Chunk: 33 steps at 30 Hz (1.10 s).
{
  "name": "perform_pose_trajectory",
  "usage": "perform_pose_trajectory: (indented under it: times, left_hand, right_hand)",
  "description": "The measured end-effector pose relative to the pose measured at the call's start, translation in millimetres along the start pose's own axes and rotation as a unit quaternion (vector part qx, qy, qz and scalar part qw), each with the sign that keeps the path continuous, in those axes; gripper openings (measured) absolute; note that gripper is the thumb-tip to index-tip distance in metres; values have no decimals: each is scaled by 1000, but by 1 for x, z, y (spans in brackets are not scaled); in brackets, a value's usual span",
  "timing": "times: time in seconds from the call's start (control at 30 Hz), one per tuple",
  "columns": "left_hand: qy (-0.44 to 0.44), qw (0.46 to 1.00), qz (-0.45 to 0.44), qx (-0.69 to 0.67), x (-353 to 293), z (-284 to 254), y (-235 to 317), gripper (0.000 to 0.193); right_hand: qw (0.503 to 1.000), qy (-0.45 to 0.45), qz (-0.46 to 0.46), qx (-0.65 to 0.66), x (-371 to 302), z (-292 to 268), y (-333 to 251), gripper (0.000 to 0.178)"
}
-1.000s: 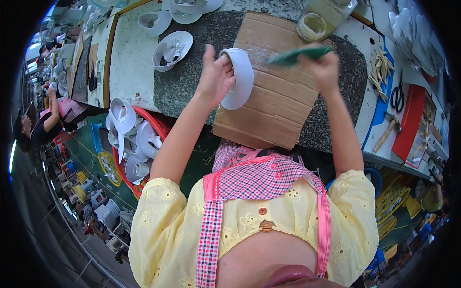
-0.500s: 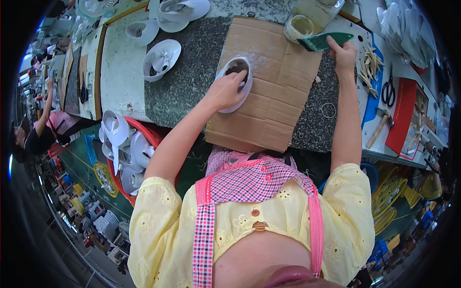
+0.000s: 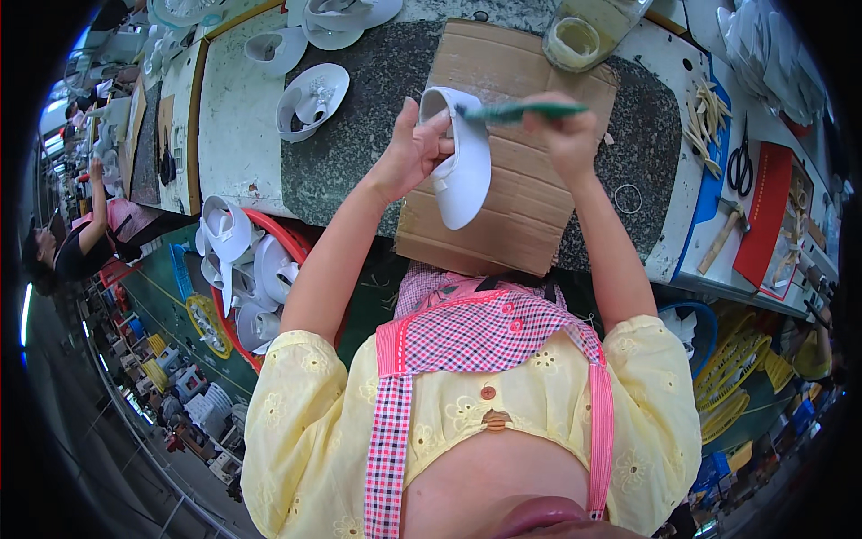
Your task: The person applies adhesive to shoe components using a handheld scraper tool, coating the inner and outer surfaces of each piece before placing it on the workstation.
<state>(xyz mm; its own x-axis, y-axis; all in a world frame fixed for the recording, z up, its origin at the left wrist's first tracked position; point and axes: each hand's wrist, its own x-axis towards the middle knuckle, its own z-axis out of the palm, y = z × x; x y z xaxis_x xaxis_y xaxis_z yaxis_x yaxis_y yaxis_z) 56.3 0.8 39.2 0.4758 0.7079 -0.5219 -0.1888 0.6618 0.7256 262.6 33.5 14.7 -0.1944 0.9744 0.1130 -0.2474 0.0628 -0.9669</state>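
Observation:
A white shoe upper (image 3: 469,175) is tilted up above a cardboard sheet (image 3: 525,220), its opening facing my left hand (image 3: 413,154). My left fingers reach into the opening and grip the upper, with the thumb raised. My right hand (image 3: 567,142) is closed around a green-handled brush (image 3: 525,110), slightly smeared by motion. The brush's dark tip meets the upper's edge near the top; whether it touches cannot be made out. Beyond the cardboard stands a cloudy plastic container (image 3: 597,22) with a round, whitish-crusted cup (image 3: 575,43) at its near side.
More white shoe uppers (image 3: 328,85) lie on the far left of the table, and others fill a red basket (image 3: 292,235) below. On the right are pale strips (image 3: 703,126), scissors (image 3: 741,166), a hammer (image 3: 721,238) and a red box (image 3: 763,211). Another person (image 3: 85,225) works at far left.
My right hand has brought the brush from beside the cup leftward to the shoe upper. My left hand has lifted and turned the upper off the cardboard.

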Motion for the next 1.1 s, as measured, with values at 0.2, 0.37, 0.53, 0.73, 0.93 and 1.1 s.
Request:
perform_pose_trajectory:
  times: [0.2,0.37,0.53,0.73,0.93,1.1]
  left_hand:
    - [36,997,-3,74,-7,1,-7,97]
    - [21,998,-10,58,-6,-1,-4,97]
    - [162,973,17,163,-8,4,1,68]
    - [230,719,96,649,18,-5,-14,34]
    - [218,537,385,718,-8,-5,-27,30]
    - [165,543,302,766,-12,11,-70,49]
  right_hand:
    - [975,-203,-66,-54,-4,-2,-15,15]
    - [992,-120,-24,-27,4,-3,0,11]
    - [996,-52,43,-53,3,-34,-9,8]
    - [795,180,-264,-516,84,-83,8,12]
    - [903,197,-103,-367,87,-109,-12,15]
    - [958,165,-83,-217,67,-140,12,13]
